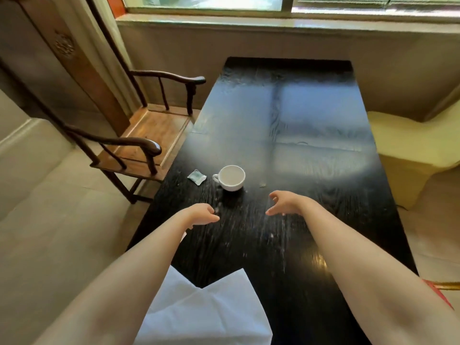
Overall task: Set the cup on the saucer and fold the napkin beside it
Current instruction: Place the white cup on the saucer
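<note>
**Cup first, then napkin**

Cup (pixel 232 177) sits on the dark desk (pixel 311 115), handle to the left, w/ no saucer in view. Both hands are empty & loosely spread, just near the cup: left hand (pixel 200 215), right hand (pixel 282 202). I think the grab comes next. Best way: pinch the handle w/ one hand, steady the rim w/ the other. Napkin (pixel 199 312) lies at the near edge, unfolded. Small packet (pixel 196 176) lies left of the cup; don't bump it.

no readable text, label, brand or number anywhere, small teal-and-white sachet (pixel 197 177) on the dark table (pixel 311 120) carries print too small and blurred to read, white cup (pixel 231 178) plain
</note>
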Available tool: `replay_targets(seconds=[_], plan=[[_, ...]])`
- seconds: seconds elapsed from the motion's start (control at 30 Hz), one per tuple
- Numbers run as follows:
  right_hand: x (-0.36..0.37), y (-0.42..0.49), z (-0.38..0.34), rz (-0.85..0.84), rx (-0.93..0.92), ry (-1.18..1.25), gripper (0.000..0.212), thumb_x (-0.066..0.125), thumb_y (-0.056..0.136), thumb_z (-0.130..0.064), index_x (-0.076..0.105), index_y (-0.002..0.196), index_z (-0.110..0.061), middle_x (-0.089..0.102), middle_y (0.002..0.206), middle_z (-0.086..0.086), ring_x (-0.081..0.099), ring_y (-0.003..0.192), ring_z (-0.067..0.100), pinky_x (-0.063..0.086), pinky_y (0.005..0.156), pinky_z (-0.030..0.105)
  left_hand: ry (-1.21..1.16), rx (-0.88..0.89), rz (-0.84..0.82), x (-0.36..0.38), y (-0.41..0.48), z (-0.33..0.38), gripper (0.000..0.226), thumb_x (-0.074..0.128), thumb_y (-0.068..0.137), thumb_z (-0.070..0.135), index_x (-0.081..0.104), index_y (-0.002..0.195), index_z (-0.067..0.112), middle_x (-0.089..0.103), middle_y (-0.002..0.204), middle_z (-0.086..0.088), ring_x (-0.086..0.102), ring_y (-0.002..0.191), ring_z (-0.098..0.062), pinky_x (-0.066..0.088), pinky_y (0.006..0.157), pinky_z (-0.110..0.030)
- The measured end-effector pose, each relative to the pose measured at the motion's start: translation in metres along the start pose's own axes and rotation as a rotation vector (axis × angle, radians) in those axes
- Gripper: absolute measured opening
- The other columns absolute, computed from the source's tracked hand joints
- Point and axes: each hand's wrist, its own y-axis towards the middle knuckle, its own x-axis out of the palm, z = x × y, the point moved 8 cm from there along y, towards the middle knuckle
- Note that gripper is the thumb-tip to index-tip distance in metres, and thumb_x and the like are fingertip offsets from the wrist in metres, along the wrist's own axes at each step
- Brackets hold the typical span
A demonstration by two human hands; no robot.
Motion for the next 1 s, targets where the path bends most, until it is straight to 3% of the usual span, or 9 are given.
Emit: replay_targets(seconds=[0.17, 0.33, 0.47, 0.57, 0.67, 0.9, 1.0], plan=[[0.011, 0.054, -0.017, 0.054, 0.008, -0.023, 0.086, 0.069, 0.081, -0.032, 0.017, 0.147, -0.013, 0.025, 0.155, 0.008, 0.029, 0.139, 0.028, 0.033, 0.11, 0.04, -0.016, 0.047, 0.03, -0.024, 0.055, -0.015, 0.062, 0.056, 0.088, 0.039, 0.034, 0.14, 0.013, 0.044, 0.143, -0.009, 0.046, 0.125, -0.025, 0.042, 0.097, -0.035], [0.017, 0.107, -0.031, 0.155, -0.052, 0.089, 0.097, 0.075, 0.076, -0.032, 0.014, 0.148, -0.01, 0.019, 0.157, 0.008, 0.021, 0.143, 0.025, 0.022, 0.117, 0.039, -0.188, 0.098, 0.151, -0.052, 0.116, -0.021, 0.072, 0.062, 0.085, 0.032, 0.026, 0.144, 0.014, 0.041, 0.145, -0.013, 0.044, 0.129, -0.027, 0.039, 0.101, -0.035], [0.019, 0.139, -0.037, 0.252, -0.127, 0.337, 0.094, 0.08, 0.071, -0.023, 0.023, 0.144, -0.013, 0.036, 0.148, 0.004, 0.033, 0.137, 0.024, 0.031, 0.11, 0.035, -0.429, 0.17, 0.243, -0.063, 0.153, -0.018, 0.071, 0.06, 0.086, 0.022, 0.023, 0.146, 0.02, 0.041, 0.145, -0.01, 0.049, 0.123, -0.025, 0.041, 0.104, -0.041], [0.025, 0.15, -0.042, 0.28, -0.216, 0.516, 0.081, 0.08, 0.07, -0.013, 0.034, 0.135, -0.026, 0.046, 0.129, -0.008, 0.042, 0.126, 0.016, 0.034, 0.097, 0.026, -0.594, 0.249, 0.274, -0.06, 0.17, -0.014, 0.057, 0.051, 0.091, 0.01, 0.031, 0.143, 0.017, 0.047, 0.14, -0.009, 0.054, 0.114, -0.02, 0.044, 0.102, -0.042], [0.029, 0.155, -0.047, 0.311, -0.282, 0.62, 0.077, 0.079, 0.07, -0.01, 0.034, 0.125, -0.039, 0.045, 0.124, -0.015, 0.043, 0.119, 0.009, 0.035, 0.094, 0.022, -0.791, 0.295, 0.284, -0.055, 0.179, -0.012, 0.042, 0.048, 0.092, 0.004, 0.046, 0.134, 0.011, 0.058, 0.125, -0.011, 0.06, 0.102, -0.016, 0.048, 0.099, -0.041], [0.032, 0.156, -0.047, 0.355, -0.322, 0.651, 0.075, 0.079, 0.07, -0.011, 0.035, 0.126, -0.035, 0.043, 0.123, -0.016, 0.045, 0.109, -0.003, 0.038, 0.078, -0.004, -1.023, 0.295, 0.395, -0.054, 0.178, -0.011, 0.024, 0.05, 0.091, 0.003, 0.064, 0.11, 0.009, 0.067, 0.101, -0.004, 0.064, 0.092, -0.006, 0.055, 0.082, -0.018], [0.032, 0.151, -0.043, 0.373, -0.337, 0.656, 0.076, 0.08, 0.069, -0.01, 0.036, 0.127, -0.033, 0.045, 0.118, -0.022, 0.047, 0.11, -0.002, 0.041, 0.081, 0.003, -1.056, 0.308, 0.429, -0.053, 0.171, -0.006, 0.02, 0.052, 0.091, 0.002, 0.066, 0.105, 0.005, 0.068, 0.096, -0.004, 0.065, 0.089, -0.008, 0.055, 0.077, -0.015]])
